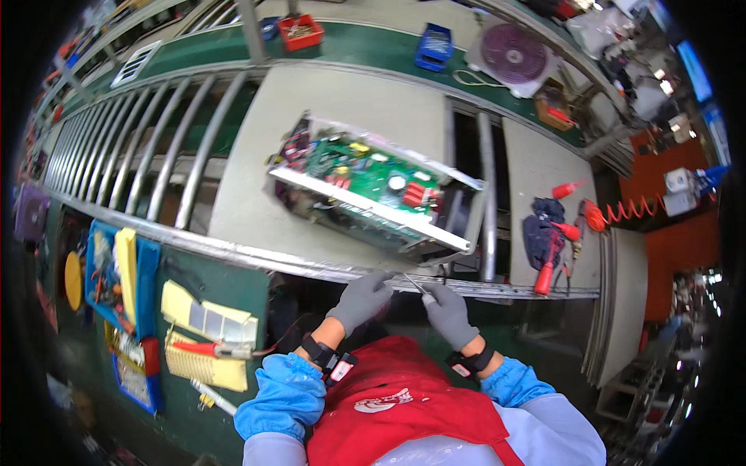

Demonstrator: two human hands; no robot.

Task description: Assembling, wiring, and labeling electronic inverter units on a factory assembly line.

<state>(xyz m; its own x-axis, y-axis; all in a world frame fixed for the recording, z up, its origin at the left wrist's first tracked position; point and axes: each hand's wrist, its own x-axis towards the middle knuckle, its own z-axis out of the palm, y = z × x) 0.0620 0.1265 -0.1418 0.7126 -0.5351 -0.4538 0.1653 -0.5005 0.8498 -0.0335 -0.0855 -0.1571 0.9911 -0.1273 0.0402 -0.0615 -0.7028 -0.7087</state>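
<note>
Gray-gloved right hand [451, 314] pinches slim metal tool [427, 297] by near edge of pale surface [373, 93]. Left hand [361, 301] near tool tip; can't tell its grip. Green-board unit [381, 180] lies toward surface's right edge.

Count one grey-gloved left hand [363, 299] at six o'clock, one grey-gloved right hand [451, 314] between four and five, one thin metal-shafted tool [427, 297] there, and two black wrist-worn devices [339, 367] at five and six. Add one silver-framed metal chassis [365, 207] with one green circuit board [373, 172] at the dial's centre, one red plastic bin [303, 43] near eleven, one blue plastic bin [432, 62] between twelve and one, and one round purple fan [514, 56] at one. Tally one coiled red hose [633, 210] and at least three red tool handles [544, 278] toward three, plus two flat yellow pieces [210, 373] at eight.
</note>
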